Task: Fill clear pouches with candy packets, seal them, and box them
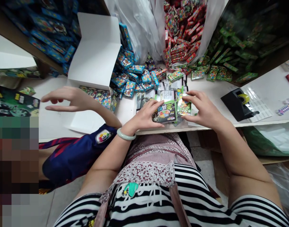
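My left hand [144,116], a pale green bangle on its wrist, rests its fingers over a small green and black packet box [167,113] at the table's front edge. My right hand [201,108] pinches a green packet [183,106] at the box's right side. Both hands are curled around these items. Under and behind them lie flat printed cartons [163,91].
A co-worker's hand [68,99] reaches left over an open white box [94,56] holding packets. Piles of blue [132,77], red [182,34] and green packets [220,67] lie behind. A black tape dispenser [238,102] stands at the right.
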The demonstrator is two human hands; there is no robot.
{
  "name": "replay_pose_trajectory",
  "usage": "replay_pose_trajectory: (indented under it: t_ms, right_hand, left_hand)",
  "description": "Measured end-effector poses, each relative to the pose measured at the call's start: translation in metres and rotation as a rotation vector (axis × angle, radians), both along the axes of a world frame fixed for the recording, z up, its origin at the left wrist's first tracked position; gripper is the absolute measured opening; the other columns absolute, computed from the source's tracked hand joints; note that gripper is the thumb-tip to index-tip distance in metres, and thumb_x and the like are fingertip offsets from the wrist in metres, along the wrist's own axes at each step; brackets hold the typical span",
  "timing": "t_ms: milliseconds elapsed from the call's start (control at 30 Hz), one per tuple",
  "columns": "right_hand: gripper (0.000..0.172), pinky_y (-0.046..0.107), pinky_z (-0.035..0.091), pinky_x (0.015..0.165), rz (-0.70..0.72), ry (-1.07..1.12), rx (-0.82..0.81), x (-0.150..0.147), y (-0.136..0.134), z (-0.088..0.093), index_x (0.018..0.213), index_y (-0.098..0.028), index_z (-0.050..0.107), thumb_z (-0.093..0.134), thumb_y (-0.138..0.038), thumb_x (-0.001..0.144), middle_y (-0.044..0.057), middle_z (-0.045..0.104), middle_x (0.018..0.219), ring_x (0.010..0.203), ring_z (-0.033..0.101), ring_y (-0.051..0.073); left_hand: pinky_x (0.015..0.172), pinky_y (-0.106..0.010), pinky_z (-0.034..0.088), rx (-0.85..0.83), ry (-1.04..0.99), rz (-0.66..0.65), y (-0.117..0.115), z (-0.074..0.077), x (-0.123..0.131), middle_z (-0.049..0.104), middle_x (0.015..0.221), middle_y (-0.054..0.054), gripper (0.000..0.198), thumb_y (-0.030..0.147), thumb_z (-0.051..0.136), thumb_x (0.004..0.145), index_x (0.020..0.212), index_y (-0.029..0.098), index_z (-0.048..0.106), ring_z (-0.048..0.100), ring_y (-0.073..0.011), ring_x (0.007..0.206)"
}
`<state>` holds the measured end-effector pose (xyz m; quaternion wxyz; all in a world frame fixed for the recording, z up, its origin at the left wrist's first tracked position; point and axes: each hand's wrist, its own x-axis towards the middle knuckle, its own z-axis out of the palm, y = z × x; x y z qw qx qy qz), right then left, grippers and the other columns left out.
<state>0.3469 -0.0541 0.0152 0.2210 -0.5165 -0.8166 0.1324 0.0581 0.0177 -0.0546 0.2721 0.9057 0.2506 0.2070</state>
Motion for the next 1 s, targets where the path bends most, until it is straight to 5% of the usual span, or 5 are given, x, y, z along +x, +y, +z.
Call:
replay_pose_trajectory:
  t_ms: [367,833,1000]
  right_hand:
    - [0.058,0.062,0.045,0.106,-0.014,-0.019,0.003,-0.001,-0.012,-0.010,0.137,-0.029,0.053,0.072,-0.038,0.083,0.015,0.051,0.138,0.128,0.049,0.038]
    - [0.058,0.058,0.046,0.109,0.213,-0.012,-0.094,0.003,-0.005,-0.007,0.137,-0.026,0.055,0.072,-0.039,0.084,0.016,0.053,0.140,0.132,0.051,0.034]
    - [0.086,0.059,0.040,0.115,0.221,0.097,-0.145,0.001,0.005,-0.022,0.148,-0.026,0.039,0.077,-0.056,0.077,0.018,0.046,0.149,0.141,0.043,0.036]
  left_hand:
    - [0.110,-0.056,0.042,0.054,0.003,0.132,-0.001,-0.005,0.002,0.048,0.135,-0.016,0.110,0.073,0.075,0.069,0.157,0.023,0.031,0.048,-0.0355,0.126]
    - [0.110,-0.057,0.043,0.086,0.038,-0.014,-0.009,-0.002,0.003,0.048,0.139,-0.018,0.106,0.071,0.073,0.074,0.158,0.023,0.030,0.048,-0.0362,0.129]
    - [0.108,-0.058,0.043,0.068,0.054,0.033,-0.011,-0.006,0.006,0.051,0.135,-0.017,0.105,0.069,0.076,0.072,0.156,0.022,0.034,0.050,-0.0370,0.125]
